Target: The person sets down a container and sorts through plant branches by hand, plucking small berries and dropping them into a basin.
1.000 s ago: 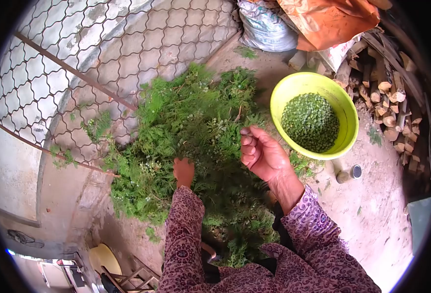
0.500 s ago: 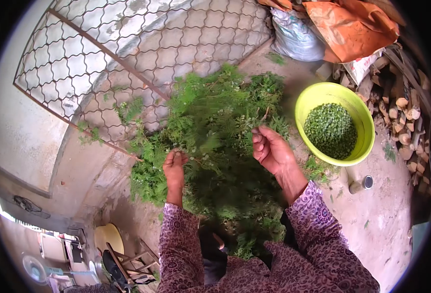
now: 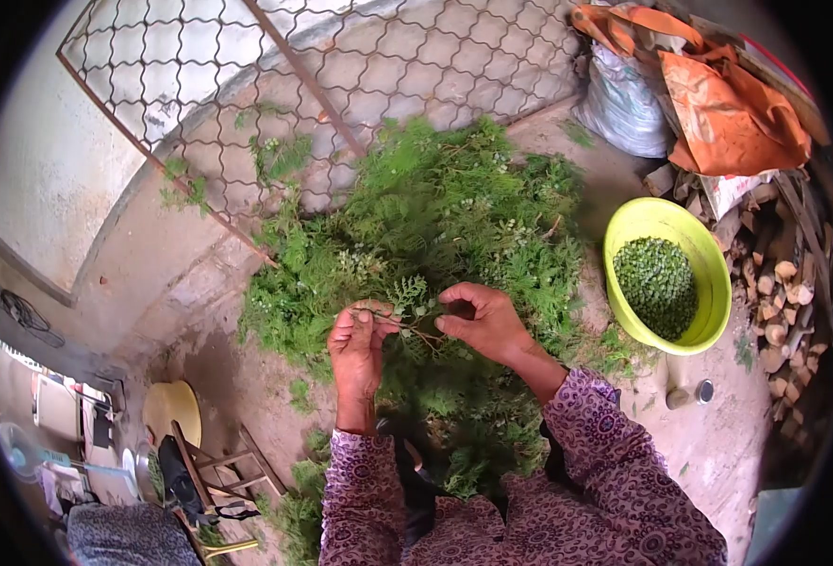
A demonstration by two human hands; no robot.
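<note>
My left hand (image 3: pixel 356 345) pinches the stem of a small green sprig (image 3: pixel 415 304) that bears pale berries. At the sprig's right side is my right hand (image 3: pixel 484 323), thumb and forefinger curled toward each other at the leaves; whether a berry is between them is too small to tell. Beneath both hands spreads a large pile of green branches (image 3: pixel 520 236) with pale berry clusters. To the right stands a yellow-green basin (image 3: pixel 719 316) holding many round green berries (image 3: pixel 657 286).
A metal lattice (image 3: pixel 322 99) lies behind the pile. White and orange sacks (image 3: pixel 733 113) rest at the upper right, above stacked firewood (image 3: pixel 777 311). A small jar (image 3: pixel 705 391) is below the basin. Lower left are a wooden chair (image 3: pixel 237 462) and a straw hat (image 3: pixel 172 411).
My hands have come together around the sprig, my right hand moving left from near the basin. The view has shifted, so the basin appears lower and farther right.
</note>
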